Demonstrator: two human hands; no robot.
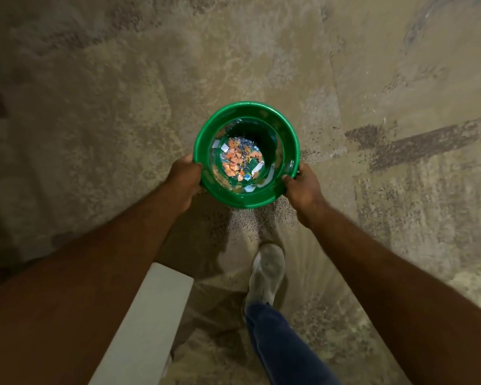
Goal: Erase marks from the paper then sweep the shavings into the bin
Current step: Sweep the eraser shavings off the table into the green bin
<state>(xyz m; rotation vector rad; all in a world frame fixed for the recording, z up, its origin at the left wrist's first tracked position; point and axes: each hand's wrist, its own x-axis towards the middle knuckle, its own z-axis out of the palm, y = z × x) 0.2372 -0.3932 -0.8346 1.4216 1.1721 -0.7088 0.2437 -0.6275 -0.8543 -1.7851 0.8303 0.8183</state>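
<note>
Legs come first: one in blue trousers [283,345], stepping in a pale shoe [268,270], just beside a white ledge [150,315]. Farther out, both arms are reaching forward. The left hand [182,180] and the right hand [303,186] are each curling tight round the rim of the green bin [288,140], one on each side, so I think it is staying level and nothing is spilling. Shavings [233,159] and paper bits are lying at the bottom. Beyond it the stained floor [400,79] is spreading away. No paper is showing.
</note>
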